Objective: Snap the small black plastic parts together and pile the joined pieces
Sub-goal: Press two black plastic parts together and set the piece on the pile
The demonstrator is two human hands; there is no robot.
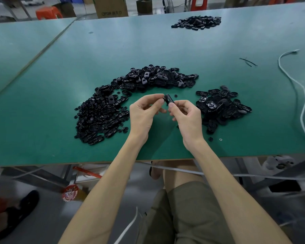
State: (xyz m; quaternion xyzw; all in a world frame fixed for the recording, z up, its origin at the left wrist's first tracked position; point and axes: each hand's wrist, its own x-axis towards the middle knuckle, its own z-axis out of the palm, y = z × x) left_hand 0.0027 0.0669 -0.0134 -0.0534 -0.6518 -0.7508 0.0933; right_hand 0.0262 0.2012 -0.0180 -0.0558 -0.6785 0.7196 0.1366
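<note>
Left hand: your left hand [144,114] pinches the near-left end of the black part [169,99] with thumb and forefinger, the other fingers curled.
Right hand: your right hand [187,118] pinches the part's other end from the right.
Black part: held above the green table [60,88], between your two hands; whether it is one piece or two, you cannot tell.
Large pile [102,117]: curves from your left round behind your hands.
Right pile [222,107]: just beside your right hand.
Far pile [197,22]: well apart, near the table's back edge.
White cable [298,88]: runs along the right side.
</note>
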